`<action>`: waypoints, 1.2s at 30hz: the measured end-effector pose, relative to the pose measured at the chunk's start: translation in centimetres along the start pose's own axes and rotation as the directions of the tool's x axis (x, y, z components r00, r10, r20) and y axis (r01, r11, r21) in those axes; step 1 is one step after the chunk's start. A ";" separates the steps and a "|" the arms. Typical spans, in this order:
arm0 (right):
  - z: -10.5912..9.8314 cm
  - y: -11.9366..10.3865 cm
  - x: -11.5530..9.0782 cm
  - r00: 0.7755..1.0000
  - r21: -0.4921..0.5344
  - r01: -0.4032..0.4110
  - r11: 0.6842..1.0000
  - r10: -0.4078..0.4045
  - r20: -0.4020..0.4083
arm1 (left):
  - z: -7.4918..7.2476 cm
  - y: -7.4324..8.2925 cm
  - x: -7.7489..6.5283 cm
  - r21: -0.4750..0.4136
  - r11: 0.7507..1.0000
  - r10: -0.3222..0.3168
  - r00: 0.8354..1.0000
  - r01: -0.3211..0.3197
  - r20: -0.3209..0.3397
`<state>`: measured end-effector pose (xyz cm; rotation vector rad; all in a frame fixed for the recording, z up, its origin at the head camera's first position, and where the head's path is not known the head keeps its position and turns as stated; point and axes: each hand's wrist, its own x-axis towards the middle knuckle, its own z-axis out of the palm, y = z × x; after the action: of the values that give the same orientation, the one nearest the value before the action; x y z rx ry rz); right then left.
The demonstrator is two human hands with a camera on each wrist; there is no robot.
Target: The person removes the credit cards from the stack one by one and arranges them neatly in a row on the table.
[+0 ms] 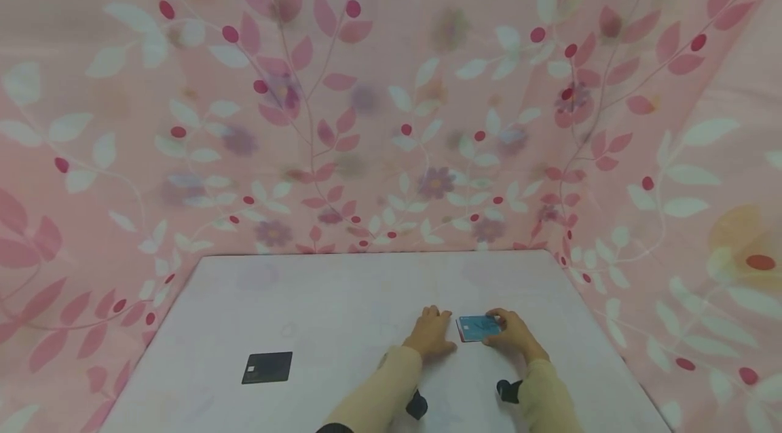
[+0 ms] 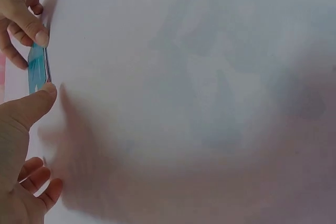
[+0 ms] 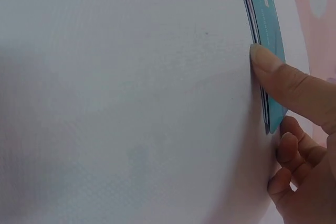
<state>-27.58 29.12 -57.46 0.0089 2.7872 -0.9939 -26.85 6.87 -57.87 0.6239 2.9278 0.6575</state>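
Note:
A small stack of bank cards, a blue card point(image 1: 475, 328) on top, lies on the white table to the right of centre. My right hand point(image 1: 514, 336) holds the stack by its right end, thumb point(image 3: 286, 85) on the near long edge and fingers at the far side. Several thin card edges show under the blue card point(image 3: 262, 11) in the right wrist view. Just left of the stack, my left hand point(image 1: 430, 333) has its fingers spread loosely and grips nothing. Its thumb point(image 2: 37, 106) overlaps the end of the stack in the left wrist view.
A black card point(image 1: 267, 368) with a chip lies apart on the left of the white table point(image 1: 342, 297). Pink leaf-patterned cloth point(image 1: 379, 114) hangs behind the table and along both sides. Dark straps with knobs point(image 1: 417, 404) sit at the sleeves.

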 end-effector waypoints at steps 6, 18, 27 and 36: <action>-0.4 -0.1 0.4 1.000 -0.001 0.004 1.000 -0.004 0.028 | 0.8 0.9 0.7 0.095 0.995 0.030 1.000 -0.030 -0.005; -0.2 -0.2 0.2 1.000 0.001 0.006 1.000 -0.006 -0.004 | 0.6 2.3 0.7 0.149 0.989 0.020 0.999 -0.024 0.026; 0.5 -0.1 -0.4 0.995 0.036 0.074 0.997 -0.071 -0.071 | 1.2 1.8 1.4 0.135 0.991 0.014 1.000 -0.014 0.005; 1.0 0.0 -1.3 0.984 0.047 0.105 0.993 -0.097 -0.150 | 1.1 2.0 1.4 0.137 0.990 0.030 1.000 -0.029 -0.001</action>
<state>-26.16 28.60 -58.00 -0.0539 2.9189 -1.1369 -27.20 9.49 -58.04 0.6808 2.9909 0.4624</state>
